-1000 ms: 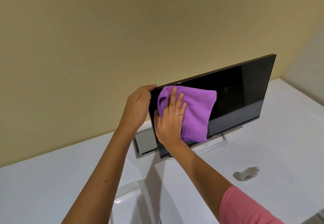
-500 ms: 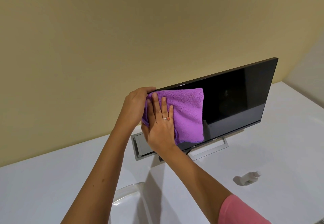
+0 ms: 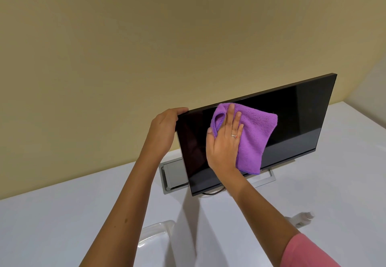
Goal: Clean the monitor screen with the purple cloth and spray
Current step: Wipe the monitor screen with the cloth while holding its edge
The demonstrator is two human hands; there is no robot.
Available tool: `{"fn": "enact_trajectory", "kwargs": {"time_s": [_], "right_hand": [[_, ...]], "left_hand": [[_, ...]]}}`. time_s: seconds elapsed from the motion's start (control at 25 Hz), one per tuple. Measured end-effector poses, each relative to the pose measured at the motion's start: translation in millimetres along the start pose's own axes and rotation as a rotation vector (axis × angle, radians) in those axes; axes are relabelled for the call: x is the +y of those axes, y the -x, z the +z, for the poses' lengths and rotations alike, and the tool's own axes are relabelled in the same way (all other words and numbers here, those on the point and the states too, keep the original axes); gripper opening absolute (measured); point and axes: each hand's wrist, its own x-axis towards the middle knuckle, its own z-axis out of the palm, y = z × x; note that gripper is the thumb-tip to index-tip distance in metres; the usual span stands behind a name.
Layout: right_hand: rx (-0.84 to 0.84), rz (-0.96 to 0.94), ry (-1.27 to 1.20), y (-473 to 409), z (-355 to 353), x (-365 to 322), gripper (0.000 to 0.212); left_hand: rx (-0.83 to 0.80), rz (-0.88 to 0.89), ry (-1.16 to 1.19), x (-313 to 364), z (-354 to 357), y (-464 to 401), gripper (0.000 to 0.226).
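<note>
A black monitor (image 3: 296, 120) stands on a silver frame stand on the white table (image 3: 62, 214), its screen dark. My left hand (image 3: 165, 129) grips the monitor's top left corner. My right hand (image 3: 224, 141) lies flat on the purple cloth (image 3: 254, 139) and presses it against the left-centre of the screen, thumb hooked round the cloth's left fold. A small white spray bottle (image 3: 302, 218) lies on its side on the table at the right, partly hidden behind my right forearm.
A beige wall rises right behind the monitor. A rectangular silver cable opening (image 3: 171, 175) is set in the table behind the monitor's left edge. A clear plastic chair back (image 3: 154, 237) shows at the near table edge. A dark cable (image 3: 211, 192) loops under the monitor.
My right hand slid the cloth left to the screen's edge, then back right and slightly up. The left hand kept its hold on the corner.
</note>
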Motion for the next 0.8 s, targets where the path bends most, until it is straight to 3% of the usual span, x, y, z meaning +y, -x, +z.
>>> {"fn": "enact_trajectory", "kwargs": {"time_s": [0.2, 0.52, 0.8], "right_hand": [[-0.022, -0.038, 0.035, 5, 3, -16, 0.075], [-0.165, -0.330, 0.005, 36, 16, -56, 0.066], [-0.224, -0.332, -0.003, 32, 11, -50, 0.065]], "left_hand": [[-0.018, 0.033, 0.004, -3, -1, 3, 0.040], [0.006, 0.031, -0.075, -1, 0, 0, 0.040], [0.041, 0.075, -0.059, -1, 5, 10, 0.035]]}}
